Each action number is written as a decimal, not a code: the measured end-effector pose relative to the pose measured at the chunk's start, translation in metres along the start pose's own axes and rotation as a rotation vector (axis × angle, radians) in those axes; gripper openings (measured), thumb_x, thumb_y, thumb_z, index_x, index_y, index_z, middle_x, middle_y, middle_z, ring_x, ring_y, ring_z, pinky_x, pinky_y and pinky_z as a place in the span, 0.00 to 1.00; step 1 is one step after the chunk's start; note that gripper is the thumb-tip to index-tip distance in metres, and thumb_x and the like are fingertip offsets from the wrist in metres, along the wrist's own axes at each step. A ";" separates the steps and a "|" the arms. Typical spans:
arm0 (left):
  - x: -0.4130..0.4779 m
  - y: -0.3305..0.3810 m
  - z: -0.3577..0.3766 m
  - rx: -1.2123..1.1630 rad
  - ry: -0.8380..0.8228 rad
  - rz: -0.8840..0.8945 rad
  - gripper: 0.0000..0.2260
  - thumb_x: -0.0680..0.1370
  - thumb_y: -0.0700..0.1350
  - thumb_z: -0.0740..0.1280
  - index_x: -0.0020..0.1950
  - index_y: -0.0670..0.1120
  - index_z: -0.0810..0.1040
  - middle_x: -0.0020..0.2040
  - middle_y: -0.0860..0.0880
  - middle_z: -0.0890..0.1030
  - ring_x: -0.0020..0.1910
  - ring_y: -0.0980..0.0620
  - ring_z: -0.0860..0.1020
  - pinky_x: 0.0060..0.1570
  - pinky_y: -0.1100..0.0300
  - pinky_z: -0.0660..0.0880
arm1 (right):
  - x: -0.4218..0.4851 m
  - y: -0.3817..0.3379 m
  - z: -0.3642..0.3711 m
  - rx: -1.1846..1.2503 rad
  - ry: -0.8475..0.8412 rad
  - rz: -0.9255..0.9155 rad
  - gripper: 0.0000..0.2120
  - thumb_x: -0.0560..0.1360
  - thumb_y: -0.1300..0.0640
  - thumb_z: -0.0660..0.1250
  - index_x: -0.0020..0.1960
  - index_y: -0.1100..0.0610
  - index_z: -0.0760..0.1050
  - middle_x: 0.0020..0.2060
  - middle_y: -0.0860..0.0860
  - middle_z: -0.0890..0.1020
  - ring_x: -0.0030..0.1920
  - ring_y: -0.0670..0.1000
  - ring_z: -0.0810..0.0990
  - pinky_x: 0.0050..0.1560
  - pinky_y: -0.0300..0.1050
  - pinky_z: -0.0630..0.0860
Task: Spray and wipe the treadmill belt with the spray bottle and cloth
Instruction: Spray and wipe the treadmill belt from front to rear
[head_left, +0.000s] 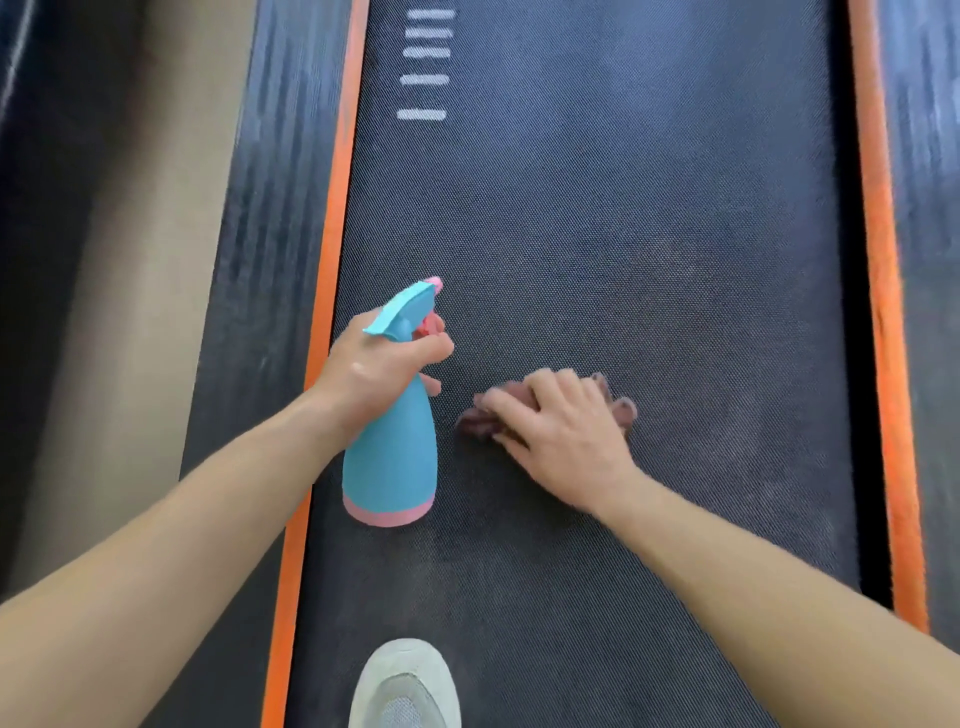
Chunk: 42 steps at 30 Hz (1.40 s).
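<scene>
Left fingers round spray bottle by orange edge, right fingers pressing cloth

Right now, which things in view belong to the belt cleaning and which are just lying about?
Job: spray bottle, gripped by left hand; cloth, pressed under right hand; treadmill belt.
Just there: pale shoe; orange side strips; white belt stripes.
</scene>
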<state>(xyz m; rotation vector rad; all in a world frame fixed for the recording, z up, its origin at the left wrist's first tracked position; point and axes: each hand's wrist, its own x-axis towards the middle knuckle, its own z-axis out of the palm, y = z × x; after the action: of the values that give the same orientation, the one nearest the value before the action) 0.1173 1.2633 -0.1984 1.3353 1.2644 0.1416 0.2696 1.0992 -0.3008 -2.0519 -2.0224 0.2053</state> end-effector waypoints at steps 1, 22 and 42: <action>-0.003 -0.003 0.003 0.000 -0.014 -0.002 0.13 0.78 0.43 0.75 0.54 0.62 0.82 0.48 0.54 0.82 0.33 0.49 0.85 0.40 0.62 0.79 | 0.015 0.013 0.000 -0.011 0.018 0.040 0.16 0.78 0.42 0.62 0.62 0.46 0.77 0.49 0.56 0.75 0.47 0.60 0.73 0.46 0.58 0.72; -0.084 0.024 0.054 0.031 -0.031 0.064 0.20 0.78 0.40 0.74 0.68 0.56 0.81 0.51 0.52 0.82 0.41 0.52 0.81 0.37 0.65 0.80 | -0.079 0.011 -0.004 -0.035 0.016 0.297 0.19 0.78 0.42 0.66 0.66 0.47 0.75 0.51 0.57 0.75 0.48 0.61 0.73 0.46 0.57 0.73; -0.064 -0.003 0.070 0.104 -0.192 0.103 0.15 0.70 0.47 0.74 0.57 0.57 0.85 0.49 0.51 0.85 0.39 0.54 0.83 0.46 0.57 0.84 | -0.079 0.006 0.007 -0.069 0.079 0.303 0.19 0.79 0.40 0.62 0.64 0.48 0.74 0.50 0.58 0.77 0.46 0.61 0.73 0.46 0.57 0.71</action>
<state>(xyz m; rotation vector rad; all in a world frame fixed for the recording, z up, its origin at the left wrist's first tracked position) 0.1418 1.1734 -0.1816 1.4681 1.0542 0.0188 0.2716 1.0208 -0.3149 -2.3636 -1.6892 0.1083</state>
